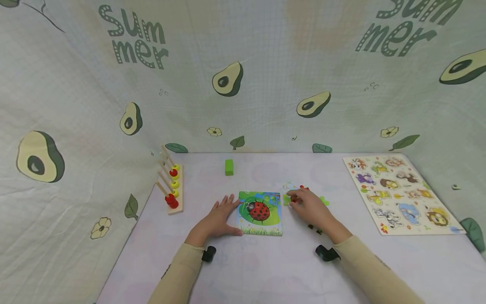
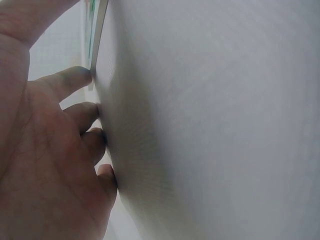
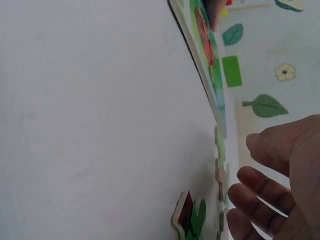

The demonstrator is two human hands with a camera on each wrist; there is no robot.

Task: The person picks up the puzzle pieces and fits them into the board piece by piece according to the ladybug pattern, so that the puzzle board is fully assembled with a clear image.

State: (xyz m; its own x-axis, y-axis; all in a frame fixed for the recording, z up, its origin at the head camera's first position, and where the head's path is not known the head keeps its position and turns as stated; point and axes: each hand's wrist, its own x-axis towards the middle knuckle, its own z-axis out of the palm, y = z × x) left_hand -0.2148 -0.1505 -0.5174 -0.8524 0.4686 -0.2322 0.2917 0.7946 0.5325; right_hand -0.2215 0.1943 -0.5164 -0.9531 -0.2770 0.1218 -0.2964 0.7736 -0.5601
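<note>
A square ladybug puzzle board (image 1: 259, 213) lies flat in the middle of the table, its picture looking whole in the head view. My left hand (image 1: 219, 218) rests at its left side, fingers spread, with the index finger and thumb touching the board's edge. In the left wrist view, the fingertips (image 2: 84, 76) press on the tabletop and board edge. My right hand (image 1: 313, 210) hovers just right of the board over loose puzzle pieces (image 1: 286, 199). In the right wrist view, its relaxed fingers hold nothing, above a red and green piece (image 3: 183, 216). The hand partly hides these pieces.
A wooden peg counter (image 1: 180, 192) with red and yellow beads stands at the left. One green block (image 1: 229, 167) sits behind the board. An animal puzzle board (image 1: 387, 195) lies at the right. A printed cloth (image 1: 265, 126) hangs along the table's back edge.
</note>
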